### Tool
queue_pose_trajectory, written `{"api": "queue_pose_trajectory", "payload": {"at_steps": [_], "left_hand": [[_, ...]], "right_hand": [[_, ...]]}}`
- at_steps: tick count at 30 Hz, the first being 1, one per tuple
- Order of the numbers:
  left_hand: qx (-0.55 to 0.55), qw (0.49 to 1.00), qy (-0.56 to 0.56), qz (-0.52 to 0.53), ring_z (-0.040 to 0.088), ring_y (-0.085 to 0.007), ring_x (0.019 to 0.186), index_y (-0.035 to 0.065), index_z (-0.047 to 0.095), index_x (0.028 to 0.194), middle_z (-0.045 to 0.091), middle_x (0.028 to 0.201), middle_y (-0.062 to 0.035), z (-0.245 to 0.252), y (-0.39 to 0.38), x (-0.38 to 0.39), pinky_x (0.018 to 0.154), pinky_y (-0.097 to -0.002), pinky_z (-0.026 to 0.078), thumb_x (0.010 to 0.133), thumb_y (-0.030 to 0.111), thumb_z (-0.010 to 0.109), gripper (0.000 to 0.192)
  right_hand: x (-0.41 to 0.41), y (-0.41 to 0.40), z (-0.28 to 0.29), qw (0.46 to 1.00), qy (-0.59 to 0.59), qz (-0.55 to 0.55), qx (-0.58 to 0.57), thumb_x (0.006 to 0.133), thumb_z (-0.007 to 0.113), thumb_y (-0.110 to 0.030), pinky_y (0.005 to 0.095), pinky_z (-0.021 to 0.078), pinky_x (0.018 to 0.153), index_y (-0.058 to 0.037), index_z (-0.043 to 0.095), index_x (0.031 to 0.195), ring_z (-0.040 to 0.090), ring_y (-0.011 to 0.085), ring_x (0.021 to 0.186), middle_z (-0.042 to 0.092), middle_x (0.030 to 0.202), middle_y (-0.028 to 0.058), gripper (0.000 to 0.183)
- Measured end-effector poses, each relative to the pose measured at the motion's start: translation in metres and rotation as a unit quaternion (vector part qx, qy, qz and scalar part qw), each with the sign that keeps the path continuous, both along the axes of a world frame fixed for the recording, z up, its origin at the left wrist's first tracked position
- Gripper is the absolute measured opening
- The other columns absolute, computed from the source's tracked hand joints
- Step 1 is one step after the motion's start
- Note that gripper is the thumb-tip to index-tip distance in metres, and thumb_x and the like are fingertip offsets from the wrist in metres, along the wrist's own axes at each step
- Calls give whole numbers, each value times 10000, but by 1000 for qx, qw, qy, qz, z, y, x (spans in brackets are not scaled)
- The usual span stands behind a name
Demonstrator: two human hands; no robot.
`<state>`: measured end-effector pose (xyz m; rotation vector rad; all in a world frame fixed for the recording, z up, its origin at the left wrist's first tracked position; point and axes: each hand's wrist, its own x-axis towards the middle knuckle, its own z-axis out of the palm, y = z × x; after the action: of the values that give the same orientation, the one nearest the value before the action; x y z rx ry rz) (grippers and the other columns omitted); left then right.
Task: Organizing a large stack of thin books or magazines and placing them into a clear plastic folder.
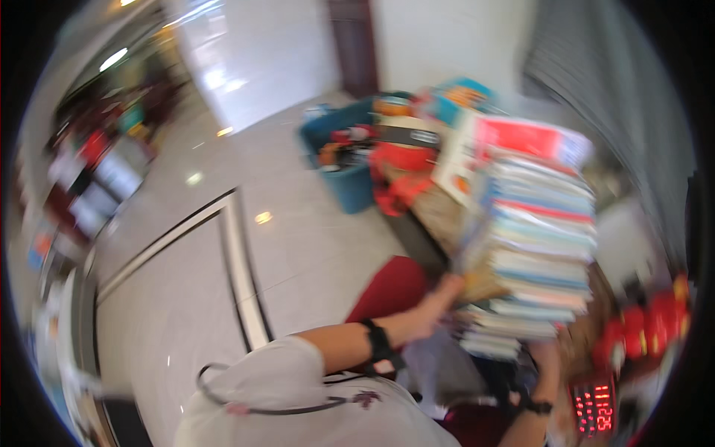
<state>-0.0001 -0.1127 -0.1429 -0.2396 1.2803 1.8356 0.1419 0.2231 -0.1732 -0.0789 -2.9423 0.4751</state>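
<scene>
A tall stack of books and booklets stands before me, its many page edges facing my way. It is blurred by motion. My left hand grips the lower left side of the stack, fingers partly hidden against it. At the lower right corner, my right hand holds the stack from beneath, its fingers hidden by the books. On top, at the far end, lies a red and white booklet or packet. Black straps circle both wrists.
Beyond the stack, a brown wooden bench or table carries red-orange items. A blue-green plastic bin holds mixed objects on the tiled floor. At right are red decorations, a lit digital clock and a grey curtain.
</scene>
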Motion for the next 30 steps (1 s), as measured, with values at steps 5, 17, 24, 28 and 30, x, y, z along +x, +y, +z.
{"api": "queue_pose_trajectory", "payload": {"at_steps": [5, 17, 24, 28, 30], "left_hand": [[165, 985, -30, 45, 529, -278, 1233, 71, 412, 1434, 513, 1398, -126, 1, -35, -16, 1049, -445, 430, 970, 625, 419, 723], [152, 988, 18, 23, 612, -302, 1135, 63, 548, 1301, 602, 1302, -132, -25, -46, -31, 965, -475, 518, 984, 481, 471, 530], [139, 990, -12, 5, 596, -272, 1137, 90, 521, 1343, 580, 1316, -101, -11, -66, -9, 918, -420, 529, 947, 541, 516, 599], [135, 989, -15, -55, 596, -264, 1141, 85, 517, 1349, 578, 1319, -105, -2, -79, 7, 920, -412, 528, 952, 510, 525, 581], [135, 985, 1, -106, 596, -260, 1143, 83, 514, 1352, 577, 1321, -108, 4, -86, 14, 920, -408, 527, 955, 495, 530, 572]], "right_hand": [[-13, -103, 47, 940, -18, -244, -239, 746, 737, -171, 438, 500, 893, -12, 561, 1210, 628, 422, 1029, 657, 1061, 281, 521], [13, -138, 51, 746, 53, -349, -565, 724, 729, -87, 363, 505, 819, 13, 527, 1223, 635, 273, 921, 659, 1028, 200, 548], [53, -180, 25, 788, 20, -350, -505, 735, 746, -143, 419, 488, 874, -20, 452, 1229, 637, 401, 1001, 649, 1022, 260, 588], [79, -204, -1, 777, 70, -347, -520, 730, 744, -126, 422, 482, 900, -26, 433, 1254, 632, 398, 1032, 642, 1053, 260, 618], [94, -221, -29, 733, 107, -368, -563, 733, 732, -86, 402, 483, 905, -27, 436, 1257, 634, 354, 1034, 640, 1075, 242, 605]]}}
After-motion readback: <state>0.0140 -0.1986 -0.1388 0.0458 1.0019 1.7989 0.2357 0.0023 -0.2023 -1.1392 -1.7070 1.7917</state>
